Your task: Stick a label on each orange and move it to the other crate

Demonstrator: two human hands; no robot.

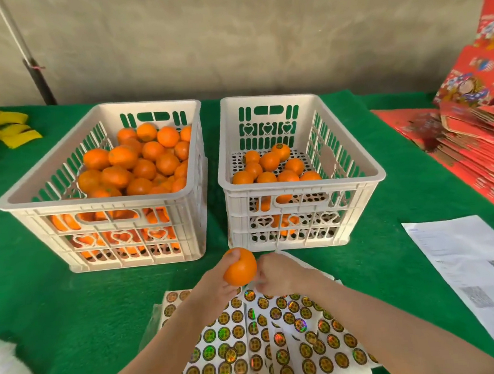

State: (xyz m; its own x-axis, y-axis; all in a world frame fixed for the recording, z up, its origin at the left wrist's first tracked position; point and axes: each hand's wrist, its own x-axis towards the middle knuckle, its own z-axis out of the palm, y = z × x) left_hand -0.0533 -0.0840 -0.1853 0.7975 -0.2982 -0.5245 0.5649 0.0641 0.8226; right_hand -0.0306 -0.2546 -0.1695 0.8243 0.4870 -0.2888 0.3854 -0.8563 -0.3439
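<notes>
My left hand (217, 284) grips an orange (240, 266) just in front of the two white crates. My right hand (274, 273) is against the orange's right side with its fingers curled; whether it pinches a label is hidden. The left crate (49, 181) is piled high with oranges (140, 161). The right crate (351, 163) holds a shallow layer of oranges (270, 168), one showing a round label on top. Sheets of round gold holographic labels (278, 338) lie on the green cloth under my forearms.
A printed white paper (465, 269) lies at the right. Red flat cartons (474, 132) are stacked at the far right. Yellow foam pieces (2, 129) lie at the far left, and a white blurred object (8, 372) sits at the lower left. A dark pole (38, 75) leans on the wall.
</notes>
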